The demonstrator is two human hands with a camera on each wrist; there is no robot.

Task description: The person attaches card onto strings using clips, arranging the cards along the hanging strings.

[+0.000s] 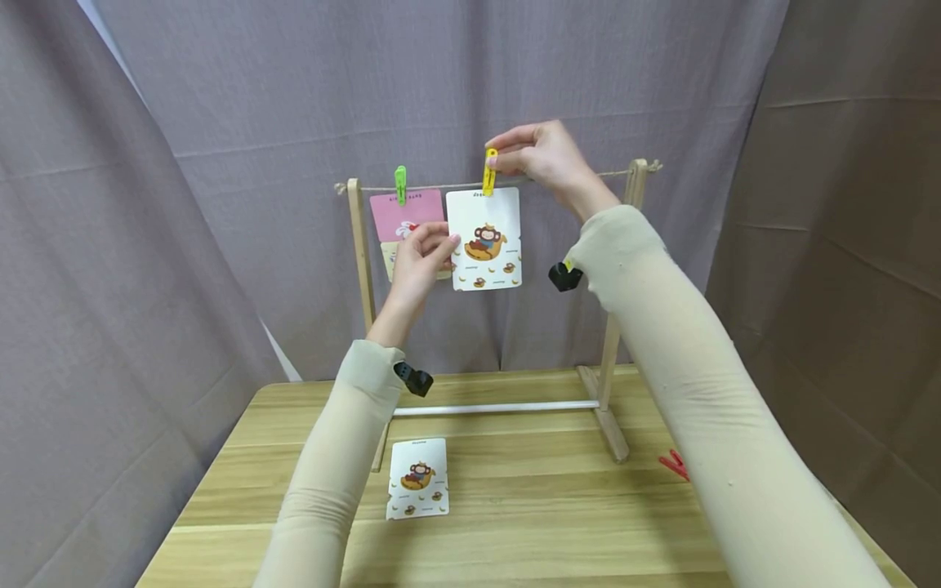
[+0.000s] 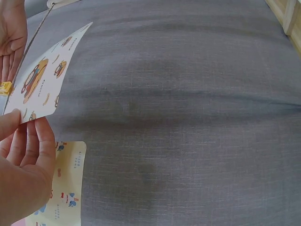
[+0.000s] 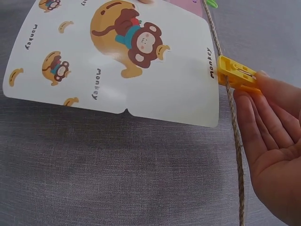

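A white card with a monkey on a banana hangs at the rope, its top edge under a yellow clothespin. My right hand pinches the clothespin's upper end between thumb and fingers. In the right wrist view the yellow clothespin straddles the rope at the card's edge. My left hand pinches the card's left edge, thumb in front and fingers behind, as the left wrist view also shows. Just left, partly hidden by that hand, a pink and yellow card hangs from a green clothespin.
The rope runs between two wooden posts of a stand on the wooden table. A white bar joins the posts low down. Another monkey card lies on the table. Red clothespins lie near the right forearm. Grey curtains hang behind.
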